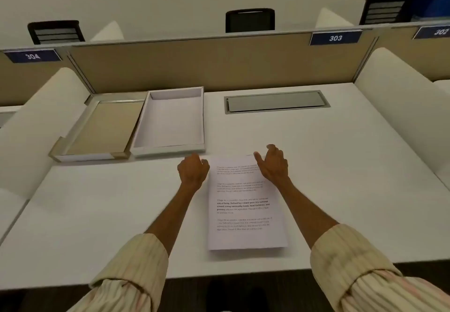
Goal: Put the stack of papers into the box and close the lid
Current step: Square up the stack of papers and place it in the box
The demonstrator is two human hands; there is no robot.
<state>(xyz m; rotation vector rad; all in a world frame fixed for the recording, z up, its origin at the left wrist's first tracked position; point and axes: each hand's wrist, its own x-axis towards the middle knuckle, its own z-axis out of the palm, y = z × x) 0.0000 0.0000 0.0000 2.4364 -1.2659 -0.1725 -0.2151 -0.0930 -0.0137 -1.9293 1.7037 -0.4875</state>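
Note:
A stack of printed papers (243, 204) lies flat on the white desk in front of me. My left hand (193, 171) rests at the stack's far left corner with its fingers curled. Over the far right corner hovers my right hand (274, 163), fingers apart and slightly bent, holding nothing. Whether either hand touches the paper is unclear. Beyond the hands at the left stands the open white box (170, 123), empty inside. Its lid (97, 129) lies upside down beside it on the left, showing a tan inner face.
A tan partition (207, 68) closes off the back of the desk (97, 214). A grey cable hatch (276, 102) is set into the desktop at the back right. White side dividers (401, 117) flank the desk. Black chairs stand beyond the partition.

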